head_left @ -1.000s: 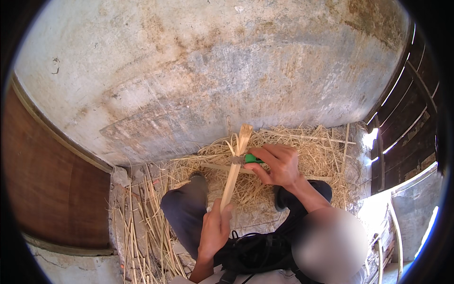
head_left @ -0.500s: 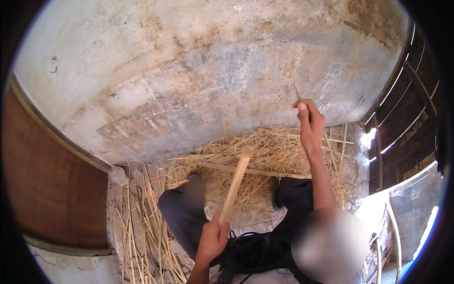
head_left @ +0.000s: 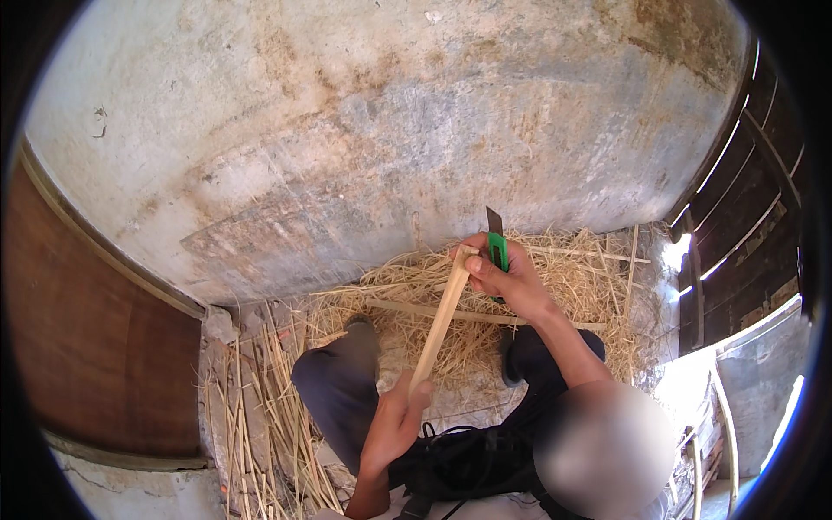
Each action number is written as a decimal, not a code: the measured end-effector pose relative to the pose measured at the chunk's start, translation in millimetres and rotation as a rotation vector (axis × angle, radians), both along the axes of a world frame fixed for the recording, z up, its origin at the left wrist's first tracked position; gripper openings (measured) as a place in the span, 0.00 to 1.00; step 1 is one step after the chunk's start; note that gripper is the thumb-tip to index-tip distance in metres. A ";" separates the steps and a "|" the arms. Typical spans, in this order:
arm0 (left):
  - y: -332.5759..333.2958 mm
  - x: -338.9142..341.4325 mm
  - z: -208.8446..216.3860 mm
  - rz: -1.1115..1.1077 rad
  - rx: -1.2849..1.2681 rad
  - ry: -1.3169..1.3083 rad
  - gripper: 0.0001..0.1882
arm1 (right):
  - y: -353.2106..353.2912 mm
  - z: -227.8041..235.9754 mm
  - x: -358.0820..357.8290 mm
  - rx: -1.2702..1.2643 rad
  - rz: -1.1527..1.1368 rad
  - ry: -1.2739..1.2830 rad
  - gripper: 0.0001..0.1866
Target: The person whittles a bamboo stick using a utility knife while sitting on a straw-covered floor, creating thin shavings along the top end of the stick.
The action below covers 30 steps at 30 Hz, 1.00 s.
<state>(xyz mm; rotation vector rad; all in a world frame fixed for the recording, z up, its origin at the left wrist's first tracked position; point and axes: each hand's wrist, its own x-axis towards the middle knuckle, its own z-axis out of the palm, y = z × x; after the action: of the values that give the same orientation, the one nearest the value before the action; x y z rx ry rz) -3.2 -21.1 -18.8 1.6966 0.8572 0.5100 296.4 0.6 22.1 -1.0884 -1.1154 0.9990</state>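
Observation:
My left hand [head_left: 394, 426] is closed round the lower end of a pale bamboo strip [head_left: 440, 325], which slants up and to the right above my knees. In my right hand [head_left: 513, 279] is a green utility knife [head_left: 497, 251], its dark blade out and pointing up toward the wall. The thumb and fingers of that same hand also touch the strip's upper end. The blade stands just right of that end, apart from it. Part of the knife's handle is hidden in my palm.
Curly shavings [head_left: 451, 360] lie heaped on the floor between my feet and along the stained wall [head_left: 381, 165]. Long thin strips [head_left: 260, 416] are spread to my left, near a brown panel [head_left: 104, 329]. Dark slatted boards [head_left: 728, 217] rise at the right.
My right hand has come down and left with the knife, from up near the wall to the strip's upper end. My left hand still holds the strip in nearly the same place.

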 end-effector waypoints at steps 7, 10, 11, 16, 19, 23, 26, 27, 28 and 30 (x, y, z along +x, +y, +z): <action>12.3 -13.1 -11.4 -0.142 -0.177 -0.071 0.13 | -9.7 12.8 6.2 0.046 -0.205 0.064 0.18; 18.9 -24.9 -26.2 -0.266 -0.212 -0.137 0.14 | -9.7 10.2 26.2 0.113 -0.256 0.183 0.19; 18.2 -25.3 -25.1 -0.241 -0.223 -0.106 0.14 | -10.6 13.3 27.5 0.091 -0.283 0.146 0.19; 17.0 -28.4 -32.0 -0.042 -0.012 -0.016 0.13 | -3.7 19.5 6.7 0.281 -0.490 -0.079 0.19; 14.1 -13.9 -9.5 0.087 -0.013 -0.045 0.12 | -6.2 5.2 -1.7 0.407 -0.565 -0.267 0.19; 16.7 1.3 16.3 0.152 0.113 -0.042 0.11 | -7.3 -15.6 -15.2 0.523 -0.378 -0.771 0.17; 17.8 5.9 23.4 0.169 0.182 -0.020 0.10 | -9.5 -17.5 -37.8 0.631 -0.215 -0.968 0.17; 17.5 7.9 24.4 0.171 0.202 -0.027 0.10 | -10.5 -18.5 -44.5 0.661 -0.203 -1.005 0.17; 17.1 9.6 25.4 0.173 0.221 -0.033 0.11 | -11.0 -19.2 -48.9 0.690 -0.191 -1.042 0.18; 16.1 10.9 28.1 0.182 0.223 -0.054 0.10 | -10.1 -20.4 -53.0 0.722 -0.190 -1.060 0.19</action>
<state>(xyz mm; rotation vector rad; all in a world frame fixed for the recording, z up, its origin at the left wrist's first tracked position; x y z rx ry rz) 7.7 -4.9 9.2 1.8058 0.9489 0.7970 243.4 -9.5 1.7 -1.0628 -1.9491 -0.2568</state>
